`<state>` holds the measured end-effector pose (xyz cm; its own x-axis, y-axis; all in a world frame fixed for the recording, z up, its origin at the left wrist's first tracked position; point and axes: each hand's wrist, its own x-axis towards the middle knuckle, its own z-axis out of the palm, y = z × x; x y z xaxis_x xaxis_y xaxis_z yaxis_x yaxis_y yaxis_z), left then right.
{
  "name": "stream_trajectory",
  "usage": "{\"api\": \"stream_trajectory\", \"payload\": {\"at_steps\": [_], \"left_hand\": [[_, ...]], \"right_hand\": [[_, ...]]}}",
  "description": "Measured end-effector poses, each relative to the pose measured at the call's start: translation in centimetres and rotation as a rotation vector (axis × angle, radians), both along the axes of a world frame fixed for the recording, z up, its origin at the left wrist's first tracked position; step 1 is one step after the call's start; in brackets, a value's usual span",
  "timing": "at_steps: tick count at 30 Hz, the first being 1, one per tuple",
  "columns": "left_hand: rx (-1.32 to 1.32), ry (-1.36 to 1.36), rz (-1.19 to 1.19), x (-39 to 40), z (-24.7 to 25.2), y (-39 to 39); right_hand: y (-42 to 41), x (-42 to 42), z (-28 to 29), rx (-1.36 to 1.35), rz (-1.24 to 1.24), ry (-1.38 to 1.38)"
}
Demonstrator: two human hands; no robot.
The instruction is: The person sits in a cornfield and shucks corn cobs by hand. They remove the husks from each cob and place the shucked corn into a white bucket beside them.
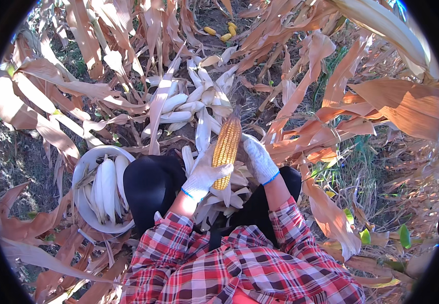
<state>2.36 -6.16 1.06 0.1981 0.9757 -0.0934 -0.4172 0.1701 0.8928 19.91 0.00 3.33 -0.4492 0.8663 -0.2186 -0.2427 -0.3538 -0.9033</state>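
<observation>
My left hand (204, 174), in a white knitted glove with a blue cuff edge, grips a husked ear of yellow corn (227, 148) near its lower part. The ear stands tilted, with brown silk at its upper tip. Close against the ear's right side is my right hand (256, 155), gloved the same way; its fingertips are partly hidden, and whether it holds husk or ear is unclear. Pale loose husks (229, 197) lie below, between my knees. Beyond my hands, several ears in white husks (175, 108) lie in a heap.
A white bucket (80, 171) with several unhusked ears (107, 190) stands beside my left knee. Several bare yellow ears (226, 37) lie on the soil farther ahead. Dry corn stalks and broad brown leaves (401, 106) crowd both sides, some reaching in near my right arm.
</observation>
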Motion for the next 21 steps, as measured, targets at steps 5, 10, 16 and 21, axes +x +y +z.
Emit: {"api": "stream_trajectory", "payload": {"at_steps": [5,10,16,21], "left_hand": [[0.034,-0.068,-0.121,0.6,0.5,-0.7],[-0.047,-0.086,-0.2,-0.3,1.5,-0.4],[-0.012,0.034,-0.124,-0.9,2.2,-0.4],[0.114,0.392,-0.003,-1.9,2.8,-0.6]], "right_hand": [[1.8,-2.1,4.4,0.063,-0.037,-0.078],[3.8,-2.5,3.9,0.023,-0.118,0.01],[5.8,-3.3,4.3,-0.087,-0.165,0.148],[7.9,-3.1,2.9,-0.358,-0.174,0.252]]}}
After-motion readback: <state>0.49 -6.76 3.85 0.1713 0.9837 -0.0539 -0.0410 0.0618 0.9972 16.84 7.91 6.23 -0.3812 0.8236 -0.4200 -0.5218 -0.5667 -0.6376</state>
